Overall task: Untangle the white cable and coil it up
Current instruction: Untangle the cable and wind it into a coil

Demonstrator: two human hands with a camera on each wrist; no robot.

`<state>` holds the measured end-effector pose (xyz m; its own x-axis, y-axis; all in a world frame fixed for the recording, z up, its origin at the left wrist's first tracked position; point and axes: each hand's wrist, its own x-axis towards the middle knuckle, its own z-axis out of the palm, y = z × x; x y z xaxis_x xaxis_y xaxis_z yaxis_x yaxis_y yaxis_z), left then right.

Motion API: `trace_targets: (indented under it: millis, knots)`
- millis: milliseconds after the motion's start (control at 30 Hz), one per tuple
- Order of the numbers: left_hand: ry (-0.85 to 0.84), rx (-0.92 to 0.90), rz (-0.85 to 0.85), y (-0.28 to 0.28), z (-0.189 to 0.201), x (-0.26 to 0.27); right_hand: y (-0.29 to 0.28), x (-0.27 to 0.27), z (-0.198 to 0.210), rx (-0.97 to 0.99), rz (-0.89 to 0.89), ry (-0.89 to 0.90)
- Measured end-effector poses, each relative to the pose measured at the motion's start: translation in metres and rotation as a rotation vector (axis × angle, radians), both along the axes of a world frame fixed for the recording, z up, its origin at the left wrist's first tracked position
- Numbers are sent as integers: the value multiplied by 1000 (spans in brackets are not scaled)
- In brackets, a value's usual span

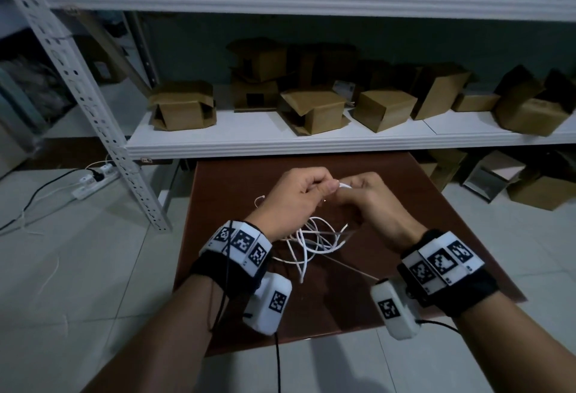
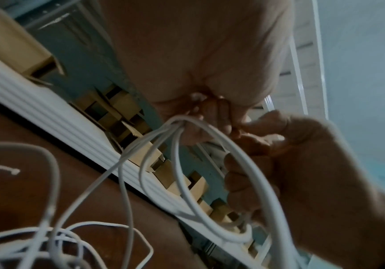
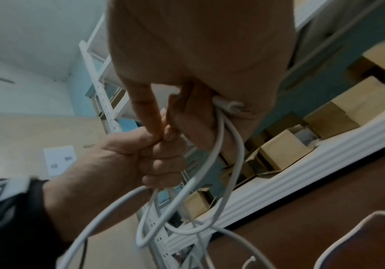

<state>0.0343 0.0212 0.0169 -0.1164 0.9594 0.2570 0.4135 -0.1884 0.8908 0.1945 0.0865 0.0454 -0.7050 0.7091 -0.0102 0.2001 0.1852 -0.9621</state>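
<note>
A thin white cable (image 1: 314, 241) lies in a loose tangle on the brown table (image 1: 442, 237), with strands rising to both hands. My left hand (image 1: 294, 193) and right hand (image 1: 366, 196) meet above the tangle, fingers curled. Between them a short white piece of the cable shows. In the left wrist view several strands of the cable (image 2: 179, 163) gather into my left hand (image 2: 198, 112), and the right hand (image 2: 278, 163) grips a loop. In the right wrist view my right hand (image 3: 198, 109) pinches the white cable (image 3: 223, 145) near its plug end.
A white metal shelf (image 1: 311, 140) with several cardboard boxes (image 1: 184, 106) stands just behind the table. A slanted perforated post (image 1: 93, 106) rises at the left. A power strip (image 1: 93, 180) with cords lies on the tiled floor at the left. More boxes sit on the floor at right.
</note>
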Motion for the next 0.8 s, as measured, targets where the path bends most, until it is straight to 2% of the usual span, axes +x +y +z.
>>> trace_targets:
  millis: [67,100,200,300,400,467,567,633,800]
  knots:
    - [-194,-67,-29,1,2,0,0,0,3,-32,-86,117]
    - [-237,-84,-48,0,3,-2,0,0,8,-45,-150,164]
    - [-230,-79,-108,-1,5,-2,2,3,18,-127,-326,285]
    - [-208,-43,-122,1,7,3,6,2,16,-265,-318,477]
    - [-307,-20,-114,2,10,0,7,0,12,-361,-269,596]
    - [-389,-10,-71,4,12,-5,8,2,13,-330,-255,579]
    - [-498,21,-6,6,15,-10,11,5,14,-106,-228,367]
    - [-537,51,6,5,17,-11,13,6,12,-66,-187,302]
    - [-404,50,35,6,10,-9,11,3,10,-97,-152,255]
